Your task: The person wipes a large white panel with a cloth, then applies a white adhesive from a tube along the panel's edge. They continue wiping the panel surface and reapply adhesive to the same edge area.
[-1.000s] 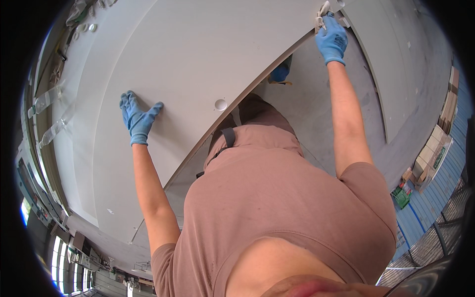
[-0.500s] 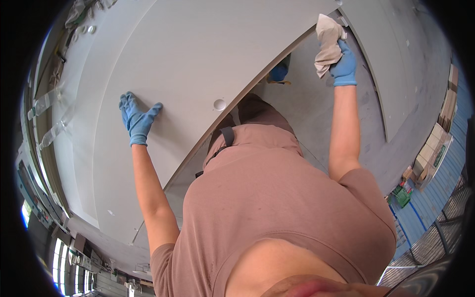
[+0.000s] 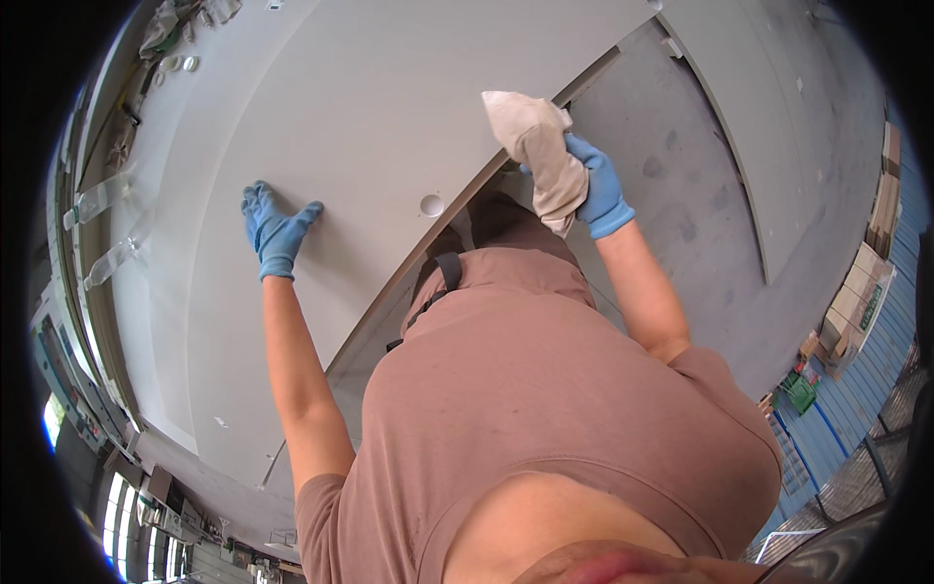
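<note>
In a blue glove, my left hand (image 3: 276,230) lies flat on a large pale grey panel (image 3: 360,107), thumb and fingers spread. My right hand (image 3: 597,187), gloved the same way, grips a crumpled beige cloth (image 3: 535,146). The cloth hangs over the panel's near edge, its pointed upper end above the panel's surface and its lower end beside the edge. Whether it touches the panel, I cannot tell. A small round hole (image 3: 432,205) shows in the panel near that edge, between my two hands.
Another grey panel (image 3: 749,127) stands to the right, across a gap of grey floor (image 3: 671,185). Clear plastic bottles (image 3: 109,263) lie at the far left. Stacked boxes (image 3: 854,292) and a green container (image 3: 800,391) are along the right wall.
My right hand has swung left and nearer with the cloth, from the gap's far end to the first panel's edge. My left hand stays in nearly the same spot.
</note>
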A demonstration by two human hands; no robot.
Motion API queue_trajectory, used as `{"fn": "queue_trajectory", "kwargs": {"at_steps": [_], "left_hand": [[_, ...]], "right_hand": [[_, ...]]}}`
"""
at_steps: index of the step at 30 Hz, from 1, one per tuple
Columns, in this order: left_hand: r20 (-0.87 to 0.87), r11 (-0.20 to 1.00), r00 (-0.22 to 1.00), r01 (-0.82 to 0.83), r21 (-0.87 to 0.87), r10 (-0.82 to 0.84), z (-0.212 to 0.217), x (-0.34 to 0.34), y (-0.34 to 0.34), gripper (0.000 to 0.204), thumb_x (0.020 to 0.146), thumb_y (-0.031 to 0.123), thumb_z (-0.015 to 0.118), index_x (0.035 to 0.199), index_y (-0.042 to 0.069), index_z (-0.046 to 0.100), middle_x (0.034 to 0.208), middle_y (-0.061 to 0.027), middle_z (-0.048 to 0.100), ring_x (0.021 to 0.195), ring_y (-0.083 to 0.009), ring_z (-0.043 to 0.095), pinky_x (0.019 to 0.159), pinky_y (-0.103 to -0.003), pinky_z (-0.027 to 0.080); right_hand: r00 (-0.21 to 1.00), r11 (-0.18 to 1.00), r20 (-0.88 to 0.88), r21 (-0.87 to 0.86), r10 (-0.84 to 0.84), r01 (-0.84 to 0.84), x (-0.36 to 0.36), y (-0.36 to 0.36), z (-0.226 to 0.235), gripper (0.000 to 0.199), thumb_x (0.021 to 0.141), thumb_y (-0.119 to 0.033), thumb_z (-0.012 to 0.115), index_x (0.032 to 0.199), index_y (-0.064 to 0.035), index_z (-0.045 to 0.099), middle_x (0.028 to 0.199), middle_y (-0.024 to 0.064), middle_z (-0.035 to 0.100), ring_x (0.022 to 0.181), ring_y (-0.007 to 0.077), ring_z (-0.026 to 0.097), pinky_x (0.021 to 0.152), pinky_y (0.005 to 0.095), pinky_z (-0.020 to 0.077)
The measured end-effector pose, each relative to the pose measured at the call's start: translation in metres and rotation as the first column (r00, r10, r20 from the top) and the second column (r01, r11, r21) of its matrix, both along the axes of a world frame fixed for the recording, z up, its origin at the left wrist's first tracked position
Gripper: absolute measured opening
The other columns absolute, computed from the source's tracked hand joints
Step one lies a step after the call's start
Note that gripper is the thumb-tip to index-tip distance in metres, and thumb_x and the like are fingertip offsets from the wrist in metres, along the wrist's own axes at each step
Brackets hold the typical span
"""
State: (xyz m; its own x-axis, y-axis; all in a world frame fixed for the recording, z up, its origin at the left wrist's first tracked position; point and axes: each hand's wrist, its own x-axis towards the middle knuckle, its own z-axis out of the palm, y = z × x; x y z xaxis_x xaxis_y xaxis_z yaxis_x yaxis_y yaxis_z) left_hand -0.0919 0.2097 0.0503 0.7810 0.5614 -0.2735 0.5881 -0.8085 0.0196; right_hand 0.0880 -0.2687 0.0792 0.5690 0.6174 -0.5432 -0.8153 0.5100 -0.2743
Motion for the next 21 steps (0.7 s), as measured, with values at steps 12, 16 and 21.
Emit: {"fn": "queue_trajectory", "kwargs": {"at_steps": [12, 16, 21], "left_hand": [[0.092, -0.016, 0.800, 0.126, -0.992, 0.593, 0.089, 0.093, -0.198, 0.079, 0.094, 0.028, 0.080, 0.158, -0.003, 0.045, 0.152, -0.0190, 0.056, 0.139, -0.0291, 0.054, 0.117, -0.040, 0.043], [0.039, -0.075, 0.865, 0.089, -0.993, 0.501, 0.096, 0.096, -0.203, 0.062, 0.093, 0.018, 0.080, 0.147, -0.004, 0.056, 0.135, -0.0126, 0.066, 0.122, -0.0212, 0.063, 0.108, -0.035, 0.050], [-0.016, -0.054, 0.745, 0.027, -0.998, 0.667, 0.084, 0.073, -0.193, 0.039, 0.093, 0.016, 0.079, 0.126, -0.004, 0.071, 0.118, -0.0098, 0.074, 0.108, -0.0165, 0.068, 0.100, -0.032, 0.053]], "right_hand": [[0.988, 0.989, 0.078, 0.044, 0.137, -0.140, -0.013, 0.037, 0.024, 0.045, 0.114, -0.028, 0.046, 0.145, 0.0030, 0.057, 0.138, 0.0145, 0.068, 0.121, 0.0242, 0.069, 0.106, 0.0370, 0.0567], [0.951, 0.954, -0.076, 0.041, 0.299, -0.296, -0.030, 0.064, 0.027, 0.057, 0.112, -0.044, 0.051, 0.146, 0.0017, 0.056, 0.137, 0.0114, 0.067, 0.122, 0.0188, 0.066, 0.109, 0.0348, 0.0535], [0.951, 0.950, -0.044, -0.049, 0.306, -0.308, -0.036, 0.058, 0.025, 0.067, 0.111, -0.054, 0.051, 0.153, -0.0022, 0.050, 0.150, 0.0112, 0.058, 0.136, 0.0210, 0.057, 0.117, 0.0365, 0.0474]]}}
